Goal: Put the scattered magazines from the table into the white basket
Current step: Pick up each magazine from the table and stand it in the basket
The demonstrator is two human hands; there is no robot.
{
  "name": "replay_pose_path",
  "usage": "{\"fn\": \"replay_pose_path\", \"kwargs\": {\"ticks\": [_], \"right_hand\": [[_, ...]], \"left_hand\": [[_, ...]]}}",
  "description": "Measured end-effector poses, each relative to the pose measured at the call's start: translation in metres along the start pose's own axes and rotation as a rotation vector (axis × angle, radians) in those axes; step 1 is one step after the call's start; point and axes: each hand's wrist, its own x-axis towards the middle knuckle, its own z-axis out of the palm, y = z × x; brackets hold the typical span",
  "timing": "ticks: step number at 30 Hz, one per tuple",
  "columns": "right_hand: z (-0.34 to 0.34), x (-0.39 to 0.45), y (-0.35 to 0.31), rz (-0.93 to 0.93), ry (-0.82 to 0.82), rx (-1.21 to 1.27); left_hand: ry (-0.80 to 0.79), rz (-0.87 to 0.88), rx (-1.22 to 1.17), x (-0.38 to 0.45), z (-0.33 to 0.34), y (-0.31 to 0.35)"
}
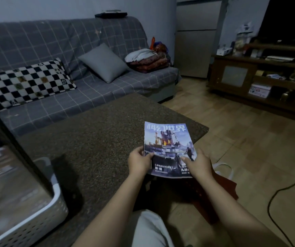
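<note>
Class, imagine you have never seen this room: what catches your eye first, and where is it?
The bright blue magazine held by both hands, left hand and right hand, over the dark table's right end. Next, the white basket at lower left and the checkered pillow on the grey sofa.

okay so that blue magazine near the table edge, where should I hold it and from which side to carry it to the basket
Hold the magazine by its near short edge, coming from your side of the table. It lies flat with that end at the table's rim, so fingers can slip under. Your left hand and right hand already pinch those two corners; the white basket sits left.
</note>
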Motion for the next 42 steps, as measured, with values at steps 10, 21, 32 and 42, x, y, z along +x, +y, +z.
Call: {"fn": "replay_pose_path", "kwargs": {"ticks": [10, 21, 32, 42], "right_hand": [[0.009, -0.093, -0.056, -0.088, -0.031, 0.272], [0.031, -0.195, -0.162, -0.369, -0.303, 0.714], [0.098, -0.241, -0.232, -0.489, -0.552, 0.71], [0.143, -0.242, -0.247, -0.556, -0.472, 0.645]], "left_hand": [[0.128, 0.359, -0.157, -0.084, -0.11, -0.002], [0.427, 0.624, -0.151, -0.166, -0.266, -0.001], [0.689, 0.544, -0.148, -0.178, -0.363, -0.036], [0.946, 0.452, -0.048, -0.161, -0.374, -0.069]]}}
